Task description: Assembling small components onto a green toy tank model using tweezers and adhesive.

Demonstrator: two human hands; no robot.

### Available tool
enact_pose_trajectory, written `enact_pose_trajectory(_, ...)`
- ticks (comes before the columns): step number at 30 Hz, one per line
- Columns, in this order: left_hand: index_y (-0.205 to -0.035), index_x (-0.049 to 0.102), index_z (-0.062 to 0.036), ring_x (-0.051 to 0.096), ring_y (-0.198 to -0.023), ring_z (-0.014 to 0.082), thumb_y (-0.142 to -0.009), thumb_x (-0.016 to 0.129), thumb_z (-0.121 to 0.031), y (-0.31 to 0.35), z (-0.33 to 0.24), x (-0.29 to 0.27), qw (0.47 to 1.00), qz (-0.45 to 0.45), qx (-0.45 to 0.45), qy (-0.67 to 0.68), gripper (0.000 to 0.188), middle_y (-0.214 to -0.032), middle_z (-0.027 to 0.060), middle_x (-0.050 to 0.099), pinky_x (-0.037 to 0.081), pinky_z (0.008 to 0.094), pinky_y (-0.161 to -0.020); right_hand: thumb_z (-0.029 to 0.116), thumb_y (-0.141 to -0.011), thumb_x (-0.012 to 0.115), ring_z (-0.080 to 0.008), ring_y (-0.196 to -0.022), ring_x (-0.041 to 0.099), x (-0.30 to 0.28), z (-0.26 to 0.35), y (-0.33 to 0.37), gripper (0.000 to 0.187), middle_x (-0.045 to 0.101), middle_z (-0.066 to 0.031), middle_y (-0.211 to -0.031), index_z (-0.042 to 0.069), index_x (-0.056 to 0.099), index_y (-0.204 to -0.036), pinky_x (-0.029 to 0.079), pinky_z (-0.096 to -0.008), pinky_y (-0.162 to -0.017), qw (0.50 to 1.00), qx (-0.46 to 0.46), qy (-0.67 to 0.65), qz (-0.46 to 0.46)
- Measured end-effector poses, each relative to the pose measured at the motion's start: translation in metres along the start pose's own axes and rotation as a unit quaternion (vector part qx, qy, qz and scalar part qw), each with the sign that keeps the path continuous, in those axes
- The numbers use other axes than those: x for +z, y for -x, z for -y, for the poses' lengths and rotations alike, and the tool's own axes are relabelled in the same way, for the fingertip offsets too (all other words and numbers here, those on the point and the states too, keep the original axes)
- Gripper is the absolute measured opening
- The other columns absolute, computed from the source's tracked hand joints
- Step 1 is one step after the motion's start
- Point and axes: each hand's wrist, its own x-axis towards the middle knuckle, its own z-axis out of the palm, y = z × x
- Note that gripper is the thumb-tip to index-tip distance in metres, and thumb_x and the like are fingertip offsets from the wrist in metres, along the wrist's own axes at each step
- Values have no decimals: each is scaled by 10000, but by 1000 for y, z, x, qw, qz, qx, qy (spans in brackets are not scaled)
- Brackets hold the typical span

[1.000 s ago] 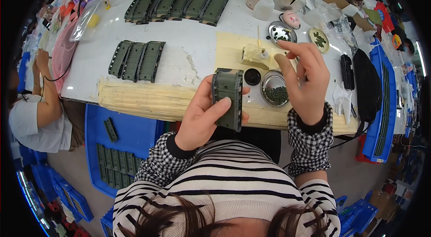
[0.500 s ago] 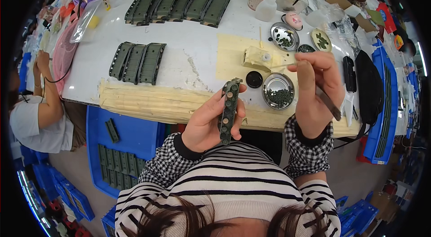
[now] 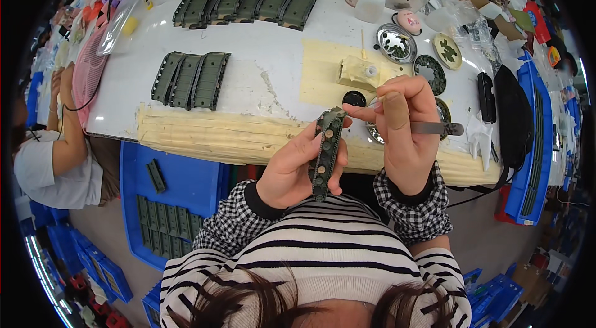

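Observation:
My left hand grips a long dark green model piece with a row of round wheel-like discs, two of them tan, like a tank's running gear. It is held upright, slightly tilted. In my right hand are grey metal tweezers, their flat end jutting out to the right. Their tips are near the upper end of the piece; whether they carry or touch anything is too small to tell. Just beyond my fingers lie a black round cap and a tape-wrapped block with a white nozzle. A metal dish is partly hidden behind my right hand.
Dishes of small green parts, a steel one and a dark one, stand at the right. Dark green panels lie in rows on the table. A blue bin holds more green pieces below the edge. A person's arm is at the left.
My right hand has moved left and down with the tweezers, from beside the block to the top of the green piece. The piece has shifted slightly right.

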Motion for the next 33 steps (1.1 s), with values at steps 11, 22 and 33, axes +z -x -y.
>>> enact_pose_trajectory(11, -1404, 272, -17, 626, -698, 215, -1005, 452, -267, 2, -1, -3, 1000, -6, -8, -1, 504, -969, 127, 555, 594, 360, -661, 122, -984, 529, -119, -761, 624, -9, -8, -4, 165, 531, -51, -917, -32, 497, -1032, 559, -256, -728, 999, -19, -23, -35)
enact_pose_trajectory(22, -1394, 390, -4, 642, -923, 170, -916, 554, 13, 6, -19, 5, 815, -124, 195, -531, 506, -1182, 175, 597, 534, 287, -818, 4, -802, 692, -123, -574, 501, -44, -36, -40, 105, 549, -72, -787, 0, 662, -903, 397, -262, -509, 863, -216, 453, -57)
enact_pose_trajectory(33, -1293, 587, -91, 612, -729, 266, -740, 628, 64, 2, -17, 15, 610, -97, 266, -740, 577, -890, 125, 645, 495, 322, -667, 73, -973, 528, -103, -756, 626, -11, -4, -4, 126, 545, -59, -915, -43, 513, -1022, 551, -254, -728, 995, -68, 70, 20)
